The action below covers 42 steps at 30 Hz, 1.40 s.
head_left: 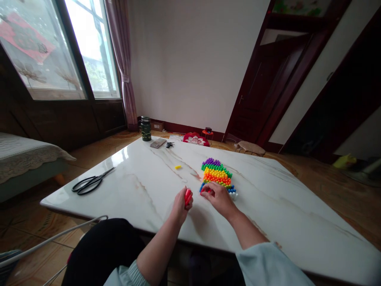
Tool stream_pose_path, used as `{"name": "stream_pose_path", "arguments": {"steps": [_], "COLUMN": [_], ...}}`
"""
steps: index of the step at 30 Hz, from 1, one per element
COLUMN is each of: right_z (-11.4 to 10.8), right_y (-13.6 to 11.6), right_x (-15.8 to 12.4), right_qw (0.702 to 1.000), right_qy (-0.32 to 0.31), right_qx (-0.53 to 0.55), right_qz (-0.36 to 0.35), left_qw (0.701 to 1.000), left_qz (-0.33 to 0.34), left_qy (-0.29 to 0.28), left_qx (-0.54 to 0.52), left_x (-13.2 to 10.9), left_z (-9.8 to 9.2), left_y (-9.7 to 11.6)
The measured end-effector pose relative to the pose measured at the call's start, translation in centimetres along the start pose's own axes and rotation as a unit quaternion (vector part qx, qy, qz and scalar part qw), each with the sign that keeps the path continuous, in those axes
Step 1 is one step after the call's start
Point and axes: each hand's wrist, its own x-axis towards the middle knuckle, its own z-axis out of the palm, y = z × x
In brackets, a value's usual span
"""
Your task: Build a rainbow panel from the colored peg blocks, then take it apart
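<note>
On the white marble-patterned tabletop [143, 186] lies a piece made of coloured beads [216, 174], in rows of purple, green, yellow, orange, blue and white. My right hand [219, 196] is over its near edge, thumb and fingers pinched together at the near left corner. A small spot of red shows at those fingertips, apparently a red bead [203, 192]. Just left of it, my left hand [180, 204] is closed around a smooth, bright red elongated thing [187, 197]; its lower part is hidden in the palm. A small yellow piece [177, 167] lies farther back.
Black-handled scissors [92, 182] lie at the table's left. Toward the far corner are a camouflage-patterned flask [145, 128], a phone [158, 143] and keys [169, 145]. A white cable [56, 237] runs past the near left edge. Behind the table stands a low stool [250, 147].
</note>
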Motion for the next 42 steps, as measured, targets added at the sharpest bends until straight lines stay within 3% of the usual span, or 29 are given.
{"name": "stream_pose_path", "arguments": {"steps": [4, 9, 12, 17, 21, 25, 30, 33, 38, 42], "right_z": [1.1, 2.3, 2.5, 2.2, 1.8, 1.6, 0.3, -0.7, -1.1, -0.5], "right_y": [-1.9, -2.5, -2.6, -2.9, -2.5, -1.2, 1.7, 3.7, 5.9, 6.2], "right_x": [0.4, 0.8, 0.7, 0.5, 0.5, 0.5, 0.4, -0.1, -0.9, -0.7], "right_qw": [0.997, 0.990, 0.985, 0.985, 0.982, 0.991, 0.981, 0.972, 0.960, 0.961], "right_qy": [-0.044, -0.135, -0.164, -0.118, -0.048, 0.030, 0.112, 0.080, -0.028, -0.039], "right_qx": [0.049, -0.033, -0.054, -0.121, -0.155, -0.089, -0.027, -0.104, -0.188, -0.197], "right_qz": [-0.026, -0.007, -0.002, 0.038, 0.092, 0.092, 0.157, 0.197, 0.205, 0.190], "left_qw": [0.975, 0.920, 0.916, 0.940, 0.950, 0.949, 0.952, 0.955, 0.954, 0.955], "left_qz": [-0.102, -0.160, -0.173, -0.154, -0.137, -0.151, -0.165, -0.162, -0.164, -0.163], "left_qy": [-0.018, -0.063, -0.094, -0.132, -0.123, -0.107, -0.035, 0.008, 0.011, 0.004], "left_qx": [-0.195, -0.352, -0.349, -0.275, -0.250, -0.257, -0.253, -0.248, -0.249, -0.247], "left_x": [-0.7, -2.1, -2.4, -2.4, -2.6, -2.8, -2.2, -1.8, -1.6, -1.4], "left_z": [1.6, 1.7, 1.7, 2.1, 2.5, 2.7, 2.1, 1.6, 1.4, 1.3], "left_y": [0.0, 0.5, 0.7, 0.4, 0.3, 0.3, 0.2, 0.1, 0.0, -0.3]}}
